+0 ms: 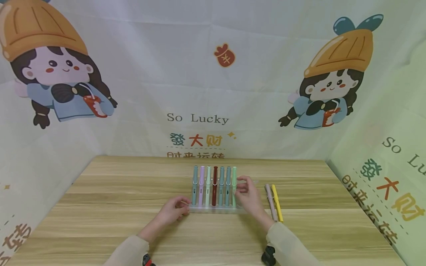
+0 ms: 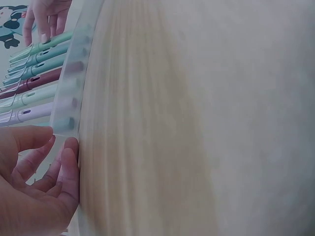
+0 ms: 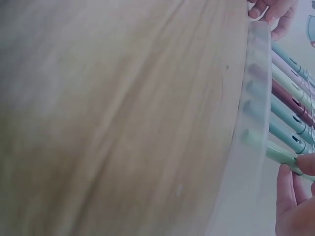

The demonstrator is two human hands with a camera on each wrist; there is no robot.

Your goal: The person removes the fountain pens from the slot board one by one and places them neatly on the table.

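A clear plastic pen stand (image 1: 216, 210) holds a row of capped pens side by side, their caps toward the back. From the left come a teal pen (image 1: 195, 184), a lilac pen (image 1: 201, 184) and a pale mint pen (image 1: 208, 184). A dark red pen (image 1: 215, 184) and two more teal pens (image 1: 227, 184) follow. At the right end, my right hand (image 1: 247, 195) pinches a light green pen (image 3: 280, 155) between thumb and fingers, its lower end in the stand. My left hand (image 1: 173, 210) grips the stand's left end with curled fingers, right at its corner (image 2: 64, 129).
Right of my right hand, a greyish-lilac pen (image 1: 271, 202) and a yellow pen (image 1: 277, 203) lie together on the wooden table (image 1: 133, 184). A printed cloth (image 1: 139, 92) hangs behind the table and along its sides.
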